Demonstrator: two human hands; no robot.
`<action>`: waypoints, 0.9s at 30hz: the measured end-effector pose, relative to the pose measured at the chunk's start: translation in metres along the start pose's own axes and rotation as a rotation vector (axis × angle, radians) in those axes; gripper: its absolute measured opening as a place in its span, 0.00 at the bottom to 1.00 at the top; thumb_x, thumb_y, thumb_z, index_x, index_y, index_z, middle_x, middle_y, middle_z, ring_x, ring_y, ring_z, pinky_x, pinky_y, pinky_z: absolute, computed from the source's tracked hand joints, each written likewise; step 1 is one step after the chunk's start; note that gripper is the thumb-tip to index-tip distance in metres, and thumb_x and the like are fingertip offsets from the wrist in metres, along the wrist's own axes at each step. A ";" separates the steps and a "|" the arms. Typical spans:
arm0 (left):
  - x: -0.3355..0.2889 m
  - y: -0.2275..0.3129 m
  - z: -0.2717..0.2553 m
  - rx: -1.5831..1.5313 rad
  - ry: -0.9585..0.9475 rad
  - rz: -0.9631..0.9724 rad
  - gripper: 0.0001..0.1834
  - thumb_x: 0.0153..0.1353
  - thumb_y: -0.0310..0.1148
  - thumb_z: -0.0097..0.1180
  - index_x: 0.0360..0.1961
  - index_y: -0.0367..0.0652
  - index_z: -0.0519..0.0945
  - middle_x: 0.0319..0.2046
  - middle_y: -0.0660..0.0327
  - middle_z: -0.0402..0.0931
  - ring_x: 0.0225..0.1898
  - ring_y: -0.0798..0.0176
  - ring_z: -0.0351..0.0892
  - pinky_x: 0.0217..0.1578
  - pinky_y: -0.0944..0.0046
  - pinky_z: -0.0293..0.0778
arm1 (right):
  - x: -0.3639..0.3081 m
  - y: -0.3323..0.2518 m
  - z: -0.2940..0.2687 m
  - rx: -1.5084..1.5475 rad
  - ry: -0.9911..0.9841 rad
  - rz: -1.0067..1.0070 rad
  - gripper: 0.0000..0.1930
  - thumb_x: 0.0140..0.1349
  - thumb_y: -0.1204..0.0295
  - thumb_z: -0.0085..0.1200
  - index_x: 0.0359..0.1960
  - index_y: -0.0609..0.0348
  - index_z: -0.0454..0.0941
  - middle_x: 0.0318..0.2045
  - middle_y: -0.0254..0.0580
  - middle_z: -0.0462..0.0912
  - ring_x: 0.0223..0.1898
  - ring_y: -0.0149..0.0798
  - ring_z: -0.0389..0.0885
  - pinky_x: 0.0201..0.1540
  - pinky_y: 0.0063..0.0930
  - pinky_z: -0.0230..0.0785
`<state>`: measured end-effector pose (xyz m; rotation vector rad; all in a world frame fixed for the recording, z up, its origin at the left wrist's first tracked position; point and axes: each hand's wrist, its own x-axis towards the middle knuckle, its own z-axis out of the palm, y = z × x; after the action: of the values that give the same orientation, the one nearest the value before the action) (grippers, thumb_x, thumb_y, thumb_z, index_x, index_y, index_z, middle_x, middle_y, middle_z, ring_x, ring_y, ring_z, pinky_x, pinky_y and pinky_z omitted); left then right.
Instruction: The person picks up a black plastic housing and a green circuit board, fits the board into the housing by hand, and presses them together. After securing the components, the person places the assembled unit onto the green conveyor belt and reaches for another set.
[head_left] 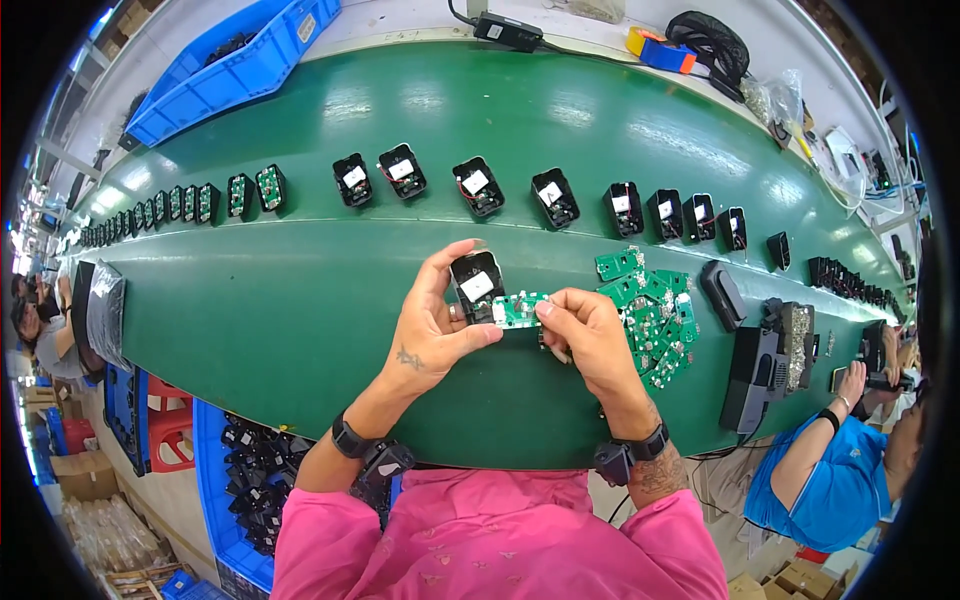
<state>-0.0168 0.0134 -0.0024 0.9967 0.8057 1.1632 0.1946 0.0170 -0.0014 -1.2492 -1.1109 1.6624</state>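
Note:
My left hand (430, 330) is wrapped round a black plastic housing (467, 272), its open side up and a white rectangular part inside. A green circuit board (519, 311) is pinched in my right hand (590, 335), just to the right of the housing. The board's left end meets the housing's lower right corner and my left thumb tip. A heap of loose green circuit boards (655, 320) lies on the table beside my right hand. Beyond my hands, several similar open housings (479, 187) stand in a curved row; those farther left have green boards in them.
A green table (300, 340) spans the view. Far left stands a blue crate (230, 75); another blue bin (213, 480) with black parts is below the left edge. A black device (752, 375) sits at right, near a co-worker in a blue shirt (825, 475). Tape rolls (660, 50) lie at the back.

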 end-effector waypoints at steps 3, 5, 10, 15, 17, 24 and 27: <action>0.000 -0.002 0.003 -0.059 0.036 0.030 0.49 0.47 0.15 0.70 0.69 0.42 0.57 0.62 0.56 0.60 0.59 0.55 0.74 0.54 0.63 0.79 | -0.001 -0.002 -0.003 0.085 -0.068 0.032 0.10 0.68 0.69 0.56 0.30 0.61 0.78 0.20 0.31 0.78 0.19 0.19 0.71 0.20 0.14 0.60; 0.000 0.000 0.005 -0.099 0.027 0.023 0.52 0.44 0.14 0.71 0.69 0.43 0.56 0.61 0.56 0.60 0.58 0.54 0.75 0.53 0.63 0.80 | -0.002 -0.003 -0.005 0.092 -0.077 0.043 0.10 0.68 0.69 0.56 0.30 0.61 0.78 0.21 0.31 0.78 0.19 0.19 0.71 0.20 0.14 0.60; 0.000 -0.002 0.005 -0.069 -0.027 0.045 0.53 0.45 0.15 0.71 0.69 0.44 0.53 0.61 0.56 0.58 0.61 0.53 0.73 0.56 0.59 0.78 | -0.003 -0.001 0.001 0.020 -0.024 -0.043 0.09 0.68 0.69 0.56 0.31 0.61 0.78 0.21 0.30 0.78 0.19 0.19 0.70 0.20 0.14 0.60; 0.000 -0.007 0.011 -0.101 -0.037 0.016 0.53 0.45 0.16 0.69 0.70 0.46 0.52 0.66 0.56 0.57 0.64 0.48 0.70 0.60 0.54 0.73 | -0.003 0.002 0.003 -0.029 0.030 -0.064 0.10 0.69 0.69 0.56 0.32 0.61 0.77 0.20 0.30 0.77 0.18 0.19 0.70 0.20 0.15 0.59; 0.000 -0.007 0.015 -0.095 -0.037 -0.023 0.49 0.49 0.15 0.64 0.70 0.46 0.53 0.66 0.55 0.57 0.65 0.50 0.69 0.62 0.54 0.71 | -0.004 0.005 0.007 -0.007 -0.006 -0.073 0.10 0.69 0.68 0.55 0.32 0.61 0.77 0.20 0.30 0.77 0.18 0.19 0.69 0.20 0.15 0.60; -0.002 -0.012 0.013 -0.071 -0.063 -0.078 0.41 0.52 0.15 0.56 0.69 0.43 0.59 0.64 0.53 0.65 0.61 0.59 0.70 0.61 0.58 0.69 | -0.005 0.013 0.012 -0.226 0.095 -0.220 0.08 0.67 0.70 0.57 0.34 0.63 0.77 0.26 0.30 0.78 0.22 0.19 0.70 0.23 0.14 0.60; -0.002 -0.015 0.013 -0.056 -0.065 -0.129 0.39 0.53 0.15 0.55 0.68 0.42 0.61 0.62 0.55 0.67 0.60 0.61 0.70 0.60 0.60 0.70 | -0.004 0.012 0.014 -0.389 0.231 -0.469 0.08 0.63 0.72 0.61 0.39 0.64 0.79 0.39 0.39 0.78 0.35 0.25 0.75 0.32 0.17 0.67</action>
<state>0.0000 0.0075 -0.0115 0.9185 0.7697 1.0325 0.1811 0.0065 -0.0092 -1.2523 -1.4879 0.9576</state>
